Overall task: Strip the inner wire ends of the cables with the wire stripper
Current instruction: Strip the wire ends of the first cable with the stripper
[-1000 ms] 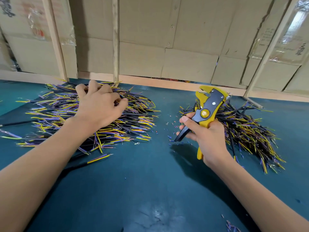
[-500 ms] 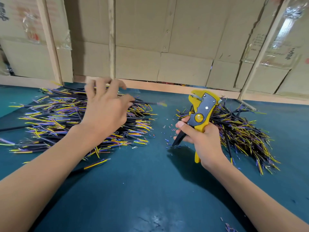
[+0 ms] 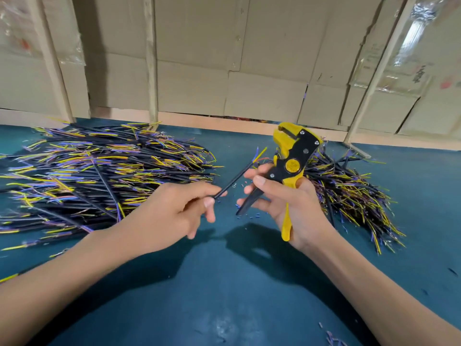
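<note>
Thin black cable (image 3: pixel 233 180) in left hand (image 3: pixel 172 213) pinch grip; yellow-black wire stripper (image 3: pixel 287 171) in right hand (image 3: pixel 293 208) grip.

Yellow-black wire stripper (image 3: pixel 290 163) upright beside slanted black cable (image 3: pixel 233 181), frayed yellow-blue inner wire ends (image 3: pixel 258 156) uppermost.

Left cable pile (image 3: pixel 74 176) cut off by the frame's edge
</note>
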A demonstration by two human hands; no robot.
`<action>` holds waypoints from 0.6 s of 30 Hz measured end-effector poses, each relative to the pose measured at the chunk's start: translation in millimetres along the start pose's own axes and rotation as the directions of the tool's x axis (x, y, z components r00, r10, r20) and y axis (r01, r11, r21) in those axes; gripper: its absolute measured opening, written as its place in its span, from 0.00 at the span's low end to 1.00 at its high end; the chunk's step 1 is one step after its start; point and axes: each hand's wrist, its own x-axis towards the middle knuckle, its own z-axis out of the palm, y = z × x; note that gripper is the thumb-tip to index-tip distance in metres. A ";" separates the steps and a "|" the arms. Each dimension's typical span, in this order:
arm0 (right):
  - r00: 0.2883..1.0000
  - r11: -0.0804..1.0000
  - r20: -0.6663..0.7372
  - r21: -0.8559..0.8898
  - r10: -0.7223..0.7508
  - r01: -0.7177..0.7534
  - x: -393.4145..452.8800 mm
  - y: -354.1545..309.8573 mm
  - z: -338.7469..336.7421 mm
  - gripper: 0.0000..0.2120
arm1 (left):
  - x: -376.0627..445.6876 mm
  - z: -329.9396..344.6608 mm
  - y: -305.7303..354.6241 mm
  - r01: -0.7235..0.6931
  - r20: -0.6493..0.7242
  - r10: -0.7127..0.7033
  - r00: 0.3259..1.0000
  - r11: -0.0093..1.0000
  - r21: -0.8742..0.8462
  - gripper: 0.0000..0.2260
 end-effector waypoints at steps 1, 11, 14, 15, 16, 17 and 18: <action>1.000 1.000 -0.008 -0.008 -0.001 0.001 -0.4 0.0 1.3 0.06 | -0.6 2.9 2.5 0.064 0.041 -0.058 0.997 0.981 -0.183 0.10; 0.994 0.997 -0.104 -0.062 0.027 -0.034 0.6 -5.3 4.5 0.08 | -1.0 19.1 15.0 0.331 0.370 -0.050 0.928 0.566 -0.755 0.15; 0.995 0.998 -0.101 -0.056 0.000 -0.006 1.3 -5.0 4.8 0.08 | 1.3 17.5 14.3 0.358 0.373 -0.082 0.924 0.525 -0.772 0.14; 0.995 0.999 -0.104 -0.052 -0.002 -0.004 1.5 -4.6 4.5 0.09 | 2.1 18.0 13.8 0.360 0.367 -0.096 0.925 0.528 -0.769 0.14; 0.994 0.999 -0.110 -0.048 0.002 -0.007 1.8 -4.1 4.1 0.09 | 2.5 18.6 13.2 0.361 0.363 -0.107 0.926 0.535 -0.764 0.13; 0.993 0.999 -0.116 -0.047 0.007 -0.013 1.6 -3.2 3.7 0.10 | 2.9 18.9 12.7 0.361 0.359 -0.114 0.926 0.545 -0.757 0.13; 0.993 0.999 -0.119 -0.051 0.013 -0.019 1.4 -2.3 3.4 0.09 | 2.9 19.0 12.1 0.358 0.355 -0.119 0.927 0.555 -0.751 0.13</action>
